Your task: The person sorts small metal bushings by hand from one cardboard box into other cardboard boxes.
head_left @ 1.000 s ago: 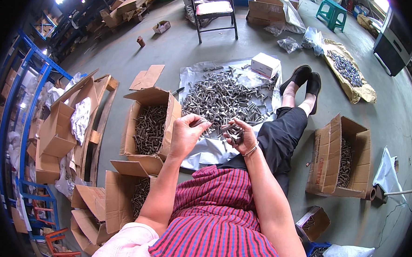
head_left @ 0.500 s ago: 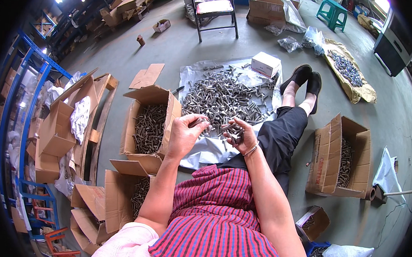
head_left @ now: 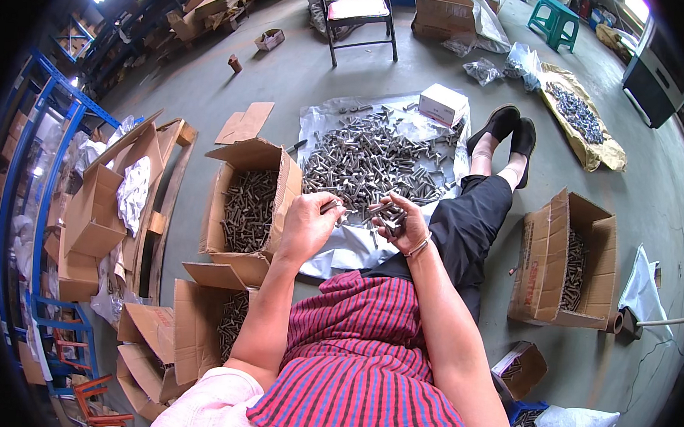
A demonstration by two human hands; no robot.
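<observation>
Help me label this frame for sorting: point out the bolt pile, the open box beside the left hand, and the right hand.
Bolt pile (head_left: 376, 157), head view, middle of the heap.
Open cardboard box (head_left: 246, 208), head view, bolts inside it.
Right hand (head_left: 403, 224), head view, back of hand gripping bolts.

A warehouse or workshop: bare concrete floor (head_left: 302, 80), blue racking (head_left: 31, 166) at nine o'clock, cardboard boxes of bolts (head_left: 245, 208), loose bolts (head_left: 376, 157) heaped at twelve.

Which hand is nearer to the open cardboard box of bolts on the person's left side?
Left. The left hand is just beside the cardboard box; the right hand is farther, over the lap.
</observation>
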